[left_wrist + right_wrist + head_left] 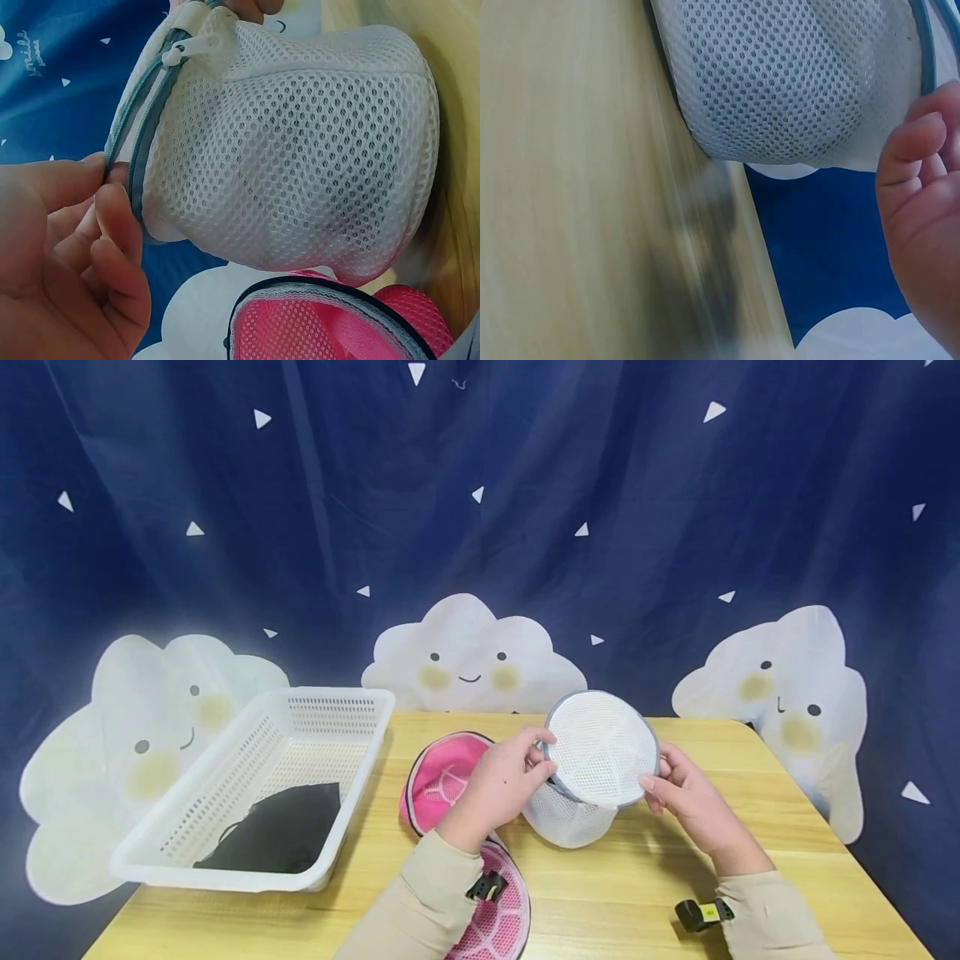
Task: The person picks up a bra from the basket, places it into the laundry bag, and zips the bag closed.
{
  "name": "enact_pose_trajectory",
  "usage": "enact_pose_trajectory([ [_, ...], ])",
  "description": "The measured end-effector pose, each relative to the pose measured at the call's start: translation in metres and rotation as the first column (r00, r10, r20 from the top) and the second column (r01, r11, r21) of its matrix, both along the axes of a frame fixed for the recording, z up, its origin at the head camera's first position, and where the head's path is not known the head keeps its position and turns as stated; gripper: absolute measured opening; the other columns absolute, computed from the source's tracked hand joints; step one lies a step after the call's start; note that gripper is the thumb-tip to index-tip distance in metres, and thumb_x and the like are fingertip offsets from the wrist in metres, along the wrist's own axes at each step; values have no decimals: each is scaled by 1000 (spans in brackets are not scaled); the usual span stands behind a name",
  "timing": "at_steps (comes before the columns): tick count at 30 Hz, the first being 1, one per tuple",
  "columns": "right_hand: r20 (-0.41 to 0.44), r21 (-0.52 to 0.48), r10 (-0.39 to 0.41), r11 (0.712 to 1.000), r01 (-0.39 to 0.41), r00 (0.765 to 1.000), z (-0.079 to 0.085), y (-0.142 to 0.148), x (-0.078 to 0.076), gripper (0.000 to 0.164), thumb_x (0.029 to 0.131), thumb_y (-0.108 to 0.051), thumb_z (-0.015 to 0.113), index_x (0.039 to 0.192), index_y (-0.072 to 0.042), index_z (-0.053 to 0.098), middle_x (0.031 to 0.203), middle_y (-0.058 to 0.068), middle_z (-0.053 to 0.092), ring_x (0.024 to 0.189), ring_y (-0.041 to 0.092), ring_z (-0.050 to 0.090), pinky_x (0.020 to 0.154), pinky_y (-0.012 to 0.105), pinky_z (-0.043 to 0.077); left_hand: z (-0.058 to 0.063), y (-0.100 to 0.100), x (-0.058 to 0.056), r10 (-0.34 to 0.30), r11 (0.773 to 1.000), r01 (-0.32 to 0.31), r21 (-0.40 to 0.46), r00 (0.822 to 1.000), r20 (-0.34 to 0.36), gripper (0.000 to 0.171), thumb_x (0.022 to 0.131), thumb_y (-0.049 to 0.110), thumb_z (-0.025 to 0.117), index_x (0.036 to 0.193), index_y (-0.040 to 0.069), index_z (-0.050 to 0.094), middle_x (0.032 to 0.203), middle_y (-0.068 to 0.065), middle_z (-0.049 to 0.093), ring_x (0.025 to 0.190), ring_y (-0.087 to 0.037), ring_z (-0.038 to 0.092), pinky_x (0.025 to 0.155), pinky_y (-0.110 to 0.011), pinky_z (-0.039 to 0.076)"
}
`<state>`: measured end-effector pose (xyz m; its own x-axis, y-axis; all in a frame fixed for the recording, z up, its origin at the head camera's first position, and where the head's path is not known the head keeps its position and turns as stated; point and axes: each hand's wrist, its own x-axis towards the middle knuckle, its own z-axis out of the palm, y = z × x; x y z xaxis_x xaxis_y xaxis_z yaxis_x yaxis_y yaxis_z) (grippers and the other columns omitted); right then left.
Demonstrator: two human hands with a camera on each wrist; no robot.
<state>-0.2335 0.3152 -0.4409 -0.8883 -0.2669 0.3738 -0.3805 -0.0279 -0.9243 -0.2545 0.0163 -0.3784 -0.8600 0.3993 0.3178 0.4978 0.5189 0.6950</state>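
A round white mesh laundry bag [572,820] with a blue-grey zipped rim stands over the table, its flat lid tilted toward me. My left hand [501,783] pinches the rim at the left side, thumb and fingertips on the zip edge. At the opposite side, my right hand [693,802] holds the rim between thumb and fingers. In the left wrist view a white zip pull [180,51] sits high on the rim, and the two zip edges stand apart near my fingers. A pink mesh laundry bag [429,800] lies unzipped beneath my left forearm, its lid [501,914] folded out toward me.
On the left of the table stands a white plastic basket [365,777] with slotted walls, holding a black cloth item [281,831]. Behind the wooden table [637,902] hangs a dark blue curtain [525,552] with cloud prints.
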Motion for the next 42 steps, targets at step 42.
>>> enact_pose_trajectory([
  [42, -247, 220, -363, 882, 417, 898, 24, -33, 16, 14, 92, 2, 70, 102, -7, 66, 75, 3, 54, 60, 13, 48, 53, 28, 42, -10, 1, -10, 13, 986, -23, -166, 998, -66, 13, 97, 17, 68, 110, 14, 67, 95, 6, 66, 87, -9, 59, 84, -29, 51],
])
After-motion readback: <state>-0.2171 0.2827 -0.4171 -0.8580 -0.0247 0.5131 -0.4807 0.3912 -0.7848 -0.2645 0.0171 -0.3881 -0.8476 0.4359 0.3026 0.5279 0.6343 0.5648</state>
